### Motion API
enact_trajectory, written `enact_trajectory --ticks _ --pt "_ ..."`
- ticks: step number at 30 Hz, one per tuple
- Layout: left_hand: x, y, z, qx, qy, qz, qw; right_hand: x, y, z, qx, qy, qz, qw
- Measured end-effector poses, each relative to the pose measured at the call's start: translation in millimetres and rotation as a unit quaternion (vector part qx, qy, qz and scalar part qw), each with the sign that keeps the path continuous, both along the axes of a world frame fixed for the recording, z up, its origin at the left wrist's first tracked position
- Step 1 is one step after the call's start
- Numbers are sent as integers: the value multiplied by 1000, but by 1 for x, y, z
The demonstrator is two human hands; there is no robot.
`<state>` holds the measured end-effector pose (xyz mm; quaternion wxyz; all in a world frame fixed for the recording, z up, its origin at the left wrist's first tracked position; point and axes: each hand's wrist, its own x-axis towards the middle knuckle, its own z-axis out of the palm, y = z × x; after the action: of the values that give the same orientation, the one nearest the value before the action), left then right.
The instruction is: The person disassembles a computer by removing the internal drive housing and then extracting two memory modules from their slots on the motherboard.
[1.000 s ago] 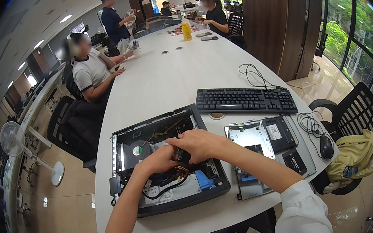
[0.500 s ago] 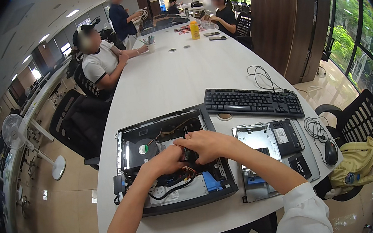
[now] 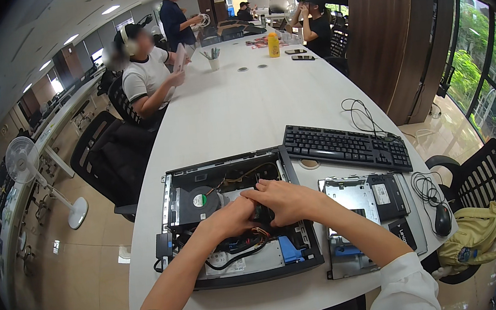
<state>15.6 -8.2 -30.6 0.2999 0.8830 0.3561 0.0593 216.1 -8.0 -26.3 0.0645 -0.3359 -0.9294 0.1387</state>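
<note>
An opened black desktop computer case lies flat on the table in front of me. Both my hands are down inside it, close together near its middle right. My left hand is curled with its fingertips hidden. Against it, my right hand is bent over the same spot, thumb and fingers closing in. Whatever they grip is covered by the hands. Beside them are a round black blower fan, bundled coloured cables, a silver drive and a blue plastic latch.
Right of the case lies a metal cover panel with a black drive-like box by it. A black keyboard and mouse lie beyond. Farther off stand a pen cup and yellow bottle; people sit around the table.
My view has shifted slightly; both hands stay at the same spot in the case. The person in white now holds up a pale sheet, and the person at far right has raised their hands.
</note>
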Motion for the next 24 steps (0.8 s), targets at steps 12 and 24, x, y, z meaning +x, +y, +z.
enact_trajectory --ticks 12,24 --pt "-5 7 -14 -9 100 25 995 -2 -3 6 -36 -11 -12 999" --pt "-6 14 -23 -11 83 28 996 -9 5 22 -33 -111 -23 993"
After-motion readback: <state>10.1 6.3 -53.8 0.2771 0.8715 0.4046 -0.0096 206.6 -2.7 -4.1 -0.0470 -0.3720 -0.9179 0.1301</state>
